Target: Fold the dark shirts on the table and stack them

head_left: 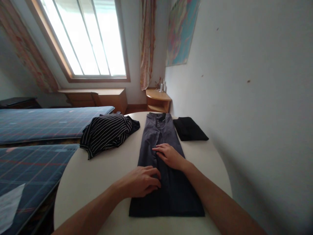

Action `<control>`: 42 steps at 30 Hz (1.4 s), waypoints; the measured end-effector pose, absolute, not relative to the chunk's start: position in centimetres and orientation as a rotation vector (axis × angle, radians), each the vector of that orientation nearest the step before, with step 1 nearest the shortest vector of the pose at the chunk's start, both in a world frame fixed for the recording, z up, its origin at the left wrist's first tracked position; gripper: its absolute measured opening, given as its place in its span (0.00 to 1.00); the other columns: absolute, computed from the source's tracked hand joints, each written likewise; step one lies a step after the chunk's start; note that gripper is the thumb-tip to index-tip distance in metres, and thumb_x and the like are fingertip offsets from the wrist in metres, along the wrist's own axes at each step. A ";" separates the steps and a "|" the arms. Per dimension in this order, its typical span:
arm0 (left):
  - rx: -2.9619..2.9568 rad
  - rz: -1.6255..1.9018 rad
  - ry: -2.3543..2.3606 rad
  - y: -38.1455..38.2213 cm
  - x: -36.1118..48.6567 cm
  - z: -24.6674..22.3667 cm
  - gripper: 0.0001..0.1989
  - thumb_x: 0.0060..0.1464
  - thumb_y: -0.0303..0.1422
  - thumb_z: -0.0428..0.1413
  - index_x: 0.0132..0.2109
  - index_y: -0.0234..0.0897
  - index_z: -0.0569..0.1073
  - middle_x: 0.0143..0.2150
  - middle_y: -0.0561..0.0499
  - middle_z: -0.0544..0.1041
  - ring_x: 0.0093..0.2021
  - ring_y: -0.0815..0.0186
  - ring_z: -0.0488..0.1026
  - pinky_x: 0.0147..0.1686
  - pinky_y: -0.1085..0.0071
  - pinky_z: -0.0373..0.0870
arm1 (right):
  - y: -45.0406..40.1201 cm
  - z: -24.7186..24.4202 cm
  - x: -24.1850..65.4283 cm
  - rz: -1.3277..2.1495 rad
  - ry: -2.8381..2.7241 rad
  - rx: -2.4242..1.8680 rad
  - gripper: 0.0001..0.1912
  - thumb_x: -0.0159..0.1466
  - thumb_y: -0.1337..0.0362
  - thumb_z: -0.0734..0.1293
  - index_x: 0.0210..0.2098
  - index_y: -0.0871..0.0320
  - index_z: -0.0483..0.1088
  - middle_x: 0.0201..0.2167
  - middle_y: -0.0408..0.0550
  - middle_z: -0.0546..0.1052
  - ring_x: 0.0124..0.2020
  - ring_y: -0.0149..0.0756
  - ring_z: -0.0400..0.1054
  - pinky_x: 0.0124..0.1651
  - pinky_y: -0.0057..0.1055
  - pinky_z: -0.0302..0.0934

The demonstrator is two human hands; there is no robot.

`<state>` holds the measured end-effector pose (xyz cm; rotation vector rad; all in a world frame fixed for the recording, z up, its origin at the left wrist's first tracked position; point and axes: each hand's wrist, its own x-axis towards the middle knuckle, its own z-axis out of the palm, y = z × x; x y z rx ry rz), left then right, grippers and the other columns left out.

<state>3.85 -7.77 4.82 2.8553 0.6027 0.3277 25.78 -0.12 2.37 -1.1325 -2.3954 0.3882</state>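
Note:
A dark grey-blue garment (pixel 168 195) lies flat and lengthwise on a round white table (pixel 73 186). A waistband and a few small round fastenings show at its far end; whether it is a skirt or trousers I cannot tell. My left hand (pixel 143 181) rests on the near left part of the cloth, fingers apart and loosely bent, holding nothing. Further up, my right hand (pixel 170 155) lies over the middle of the garment with its fingers stretched out.
A black striped garment (pixel 109 132) lies crumpled at the table's far left. At the far right is a folded black cloth (pixel 190 129). Blue plaid mattresses (pixel 44 124) stand to the left, and a white wall (pixel 256 124) runs close along the right.

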 end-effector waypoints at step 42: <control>2.789 0.494 0.483 -7.8 5.5 3.9 0.03 0.68 0.32 0.52 0.43 0.41 0.70 0.49 0.53 0.77 0.54 0.66 0.71 0.54 0.69 0.67 | 16.6 3.7 21.9 0.196 -2.036 -2.017 0.23 0.71 0.54 0.56 0.52 0.58 0.75 0.60 0.58 0.69 0.61 0.49 0.58 0.58 0.42 0.55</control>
